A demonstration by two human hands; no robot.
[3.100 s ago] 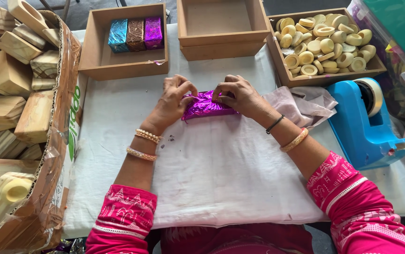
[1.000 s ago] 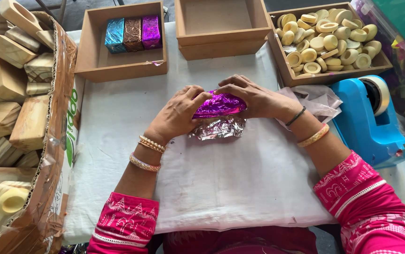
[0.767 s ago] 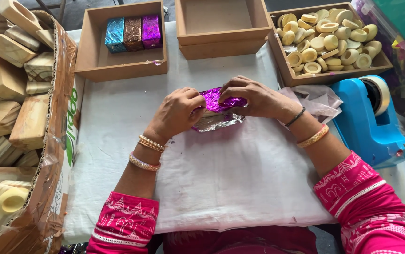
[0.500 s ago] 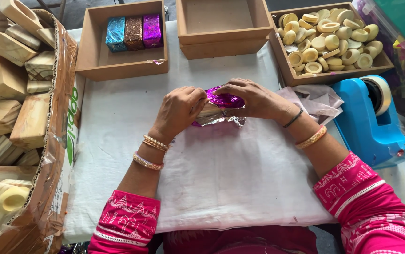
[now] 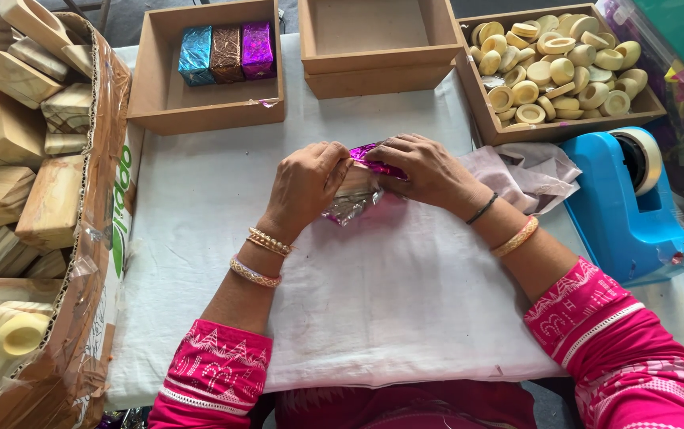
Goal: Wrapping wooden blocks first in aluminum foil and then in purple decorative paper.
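Observation:
A small block half wrapped in shiny magenta foil [image 5: 362, 184] sits on the white cloth [image 5: 374, 294] at the table's middle. My left hand [image 5: 306, 184] grips its left end, fingers curled over the top. My right hand [image 5: 425, 168] presses the foil down on the right end. A loose silvery flap of the foil hangs toward me below the block. The block's wooden face shows between my hands.
A brown tray [image 5: 199, 103] at back left holds three foil-wrapped blocks: blue, brown, magenta. An empty tray [image 5: 374, 67] stands mid-back. A tray of round yellow pieces [image 5: 564, 127] is back right. A blue tape dispenser [image 5: 628, 206] stands right. A carton of wooden blocks [image 5: 32, 183] fills the left.
The block has been tipped up and turned between my hands, and the foil folded over its top. Both hands shifted slightly away from me with it.

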